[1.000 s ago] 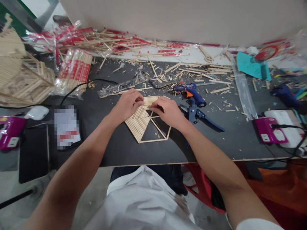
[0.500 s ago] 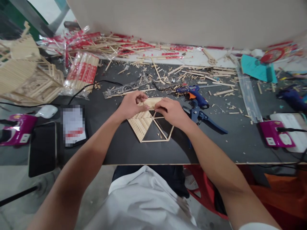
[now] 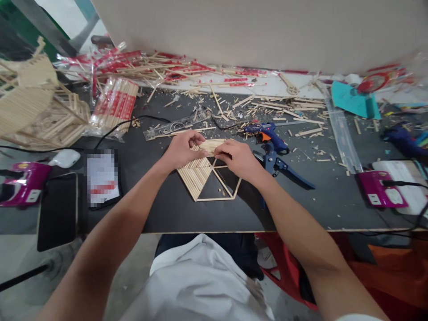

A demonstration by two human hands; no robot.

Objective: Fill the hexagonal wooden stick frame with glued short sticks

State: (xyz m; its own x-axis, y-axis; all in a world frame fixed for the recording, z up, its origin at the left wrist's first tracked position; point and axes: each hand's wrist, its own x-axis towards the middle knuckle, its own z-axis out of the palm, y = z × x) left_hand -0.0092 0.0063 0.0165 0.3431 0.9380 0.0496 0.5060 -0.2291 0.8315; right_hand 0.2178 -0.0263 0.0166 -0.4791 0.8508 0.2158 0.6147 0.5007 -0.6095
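A flat hexagonal frame of wooden sticks (image 3: 194,180) lies on the dark tabletop. Its left and top sections are filled with rows of sticks; the lower and right sections are bare outlines with spokes meeting in the middle. My left hand (image 3: 185,150) is closed, thumb and fingers pinching at the left end of a short wooden stick (image 3: 210,154) along the lower edge of the top section. At that stick's right end, my right hand (image 3: 238,156) is closed with bent fingers. The fingers partly cover the stick and the panel under them.
Right of the frame lie a blue glue gun (image 3: 267,133) and blue-handled cutters (image 3: 281,167). Stick offcuts and packaged sticks (image 3: 115,104) cover the back. A large stick model (image 3: 36,102) stands left, near a phone (image 3: 58,211) and a purple power socket (image 3: 25,183).
The view has shifted slightly. Both hands remain at the top section of the hexagonal frame, with hardly any change in their grip.
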